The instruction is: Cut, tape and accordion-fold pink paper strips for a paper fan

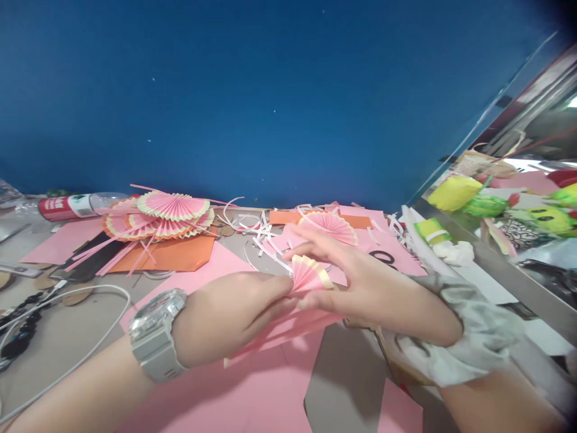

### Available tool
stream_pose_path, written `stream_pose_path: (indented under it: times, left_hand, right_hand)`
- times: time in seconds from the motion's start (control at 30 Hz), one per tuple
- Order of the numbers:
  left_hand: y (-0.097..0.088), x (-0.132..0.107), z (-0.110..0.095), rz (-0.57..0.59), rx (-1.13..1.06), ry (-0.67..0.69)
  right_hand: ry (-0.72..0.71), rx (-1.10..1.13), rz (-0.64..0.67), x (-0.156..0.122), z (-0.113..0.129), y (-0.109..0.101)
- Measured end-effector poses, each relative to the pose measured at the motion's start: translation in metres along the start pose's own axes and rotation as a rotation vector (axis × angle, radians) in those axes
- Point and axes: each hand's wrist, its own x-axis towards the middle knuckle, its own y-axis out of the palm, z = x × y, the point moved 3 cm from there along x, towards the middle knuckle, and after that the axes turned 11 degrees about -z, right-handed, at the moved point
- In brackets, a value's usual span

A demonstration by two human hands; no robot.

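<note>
A pleated pink paper fan with pale yellow edges is partly spread between my hands, and its long flat part slopes down to the left. My left hand, with a grey watch at the wrist, is closed on the folded paper, thumb on top. My right hand has its fingers stretched out above the fan, while its thumb touches the paper below. A pale fabric scrunchie circles the right wrist. Beneath lies a large pink sheet. Part of the folded paper is hidden under my left hand.
Finished pink paper fans lie at the left on orange paper, near a plastic bottle and a white cable. Another fan and white paper strips lie behind my hands. Colourful items fill the right side.
</note>
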Motion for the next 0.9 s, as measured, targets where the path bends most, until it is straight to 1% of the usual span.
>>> stream_pose_path:
  times: [0.07, 0.1, 0.13, 0.17, 0.27, 0.33, 0.43, 0.53, 0.67, 0.8, 0.9]
  left_hand:
    - [0.001, -0.001, -0.001, 0.023, -0.020, 0.043]
    - [0.002, -0.001, 0.000, 0.030, -0.030, 0.050]
    - [0.003, -0.001, 0.001, 0.034, -0.037, 0.045]
    - [0.003, -0.001, 0.002, 0.032, -0.040, 0.032]
    - [0.003, 0.000, 0.006, 0.011, -0.044, -0.050]
    - [0.002, 0.001, 0.007, 0.020, -0.045, -0.088]
    - [0.000, 0.001, 0.007, 0.041, -0.021, -0.103]
    - [-0.001, 0.002, 0.006, 0.038, -0.022, -0.105]
    - [-0.001, 0.003, 0.004, -0.006, -0.085, -0.107]
    - [-0.003, 0.002, 0.003, -0.068, -0.097, -0.116]
    - [-0.004, 0.000, 0.002, -0.103, -0.147, -0.125]
  right_hand:
    - [-0.057, 0.017, 0.135, -0.001, 0.003, -0.002]
    - [-0.088, 0.026, 0.164, -0.001, 0.005, -0.002]
    - [-0.105, 0.032, 0.162, 0.000, 0.007, -0.003]
    - [-0.105, 0.031, 0.134, 0.000, 0.008, -0.004]
    - [-0.060, -0.004, -0.007, 0.001, 0.011, -0.006]
    - [-0.037, -0.040, -0.066, 0.000, 0.012, -0.005]
    - [-0.021, -0.107, -0.089, -0.001, 0.014, -0.004]
    - [-0.030, -0.154, -0.099, -0.003, 0.016, -0.001]
    - [-0.031, -0.137, -0.117, -0.004, 0.021, 0.000]
    - [0.015, -0.095, -0.223, -0.005, 0.027, -0.005]
    - [-0.027, -0.095, -0.242, -0.007, 0.032, -0.006]
